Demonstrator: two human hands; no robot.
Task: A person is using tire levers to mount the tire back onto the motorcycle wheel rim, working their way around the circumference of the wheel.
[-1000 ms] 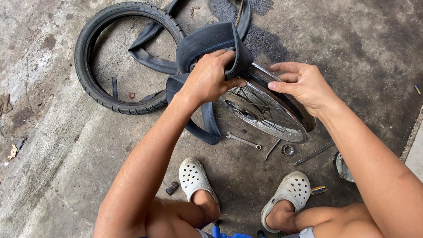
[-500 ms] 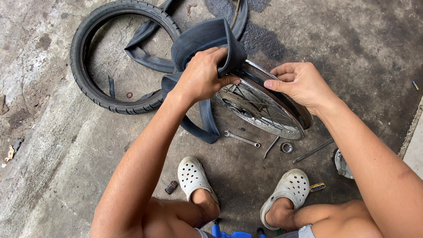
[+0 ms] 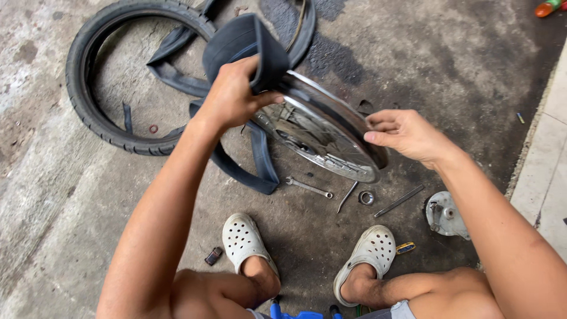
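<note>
A spoked metal wheel rim (image 3: 331, 127) stands tilted on the concrete floor in front of me. My left hand (image 3: 231, 94) grips a black inner tube (image 3: 239, 41) at the rim's upper left, and the tube's loose loop (image 3: 257, 159) hangs down to the floor. My right hand (image 3: 404, 134) rests on the rim's right edge with fingers curled against it. A black tyre (image 3: 88, 100) lies flat on the floor to the left.
A wrench (image 3: 308, 187), a small ring (image 3: 366, 197), thin metal rods (image 3: 399, 201) and a round metal hub plate (image 3: 446, 215) lie near my white clogs (image 3: 242, 239). A raised pale kerb (image 3: 546, 171) runs along the right.
The view has shifted. My left hand has lifted the inner tube higher on the rim, and my right hand has slid down along the rim's right edge.
</note>
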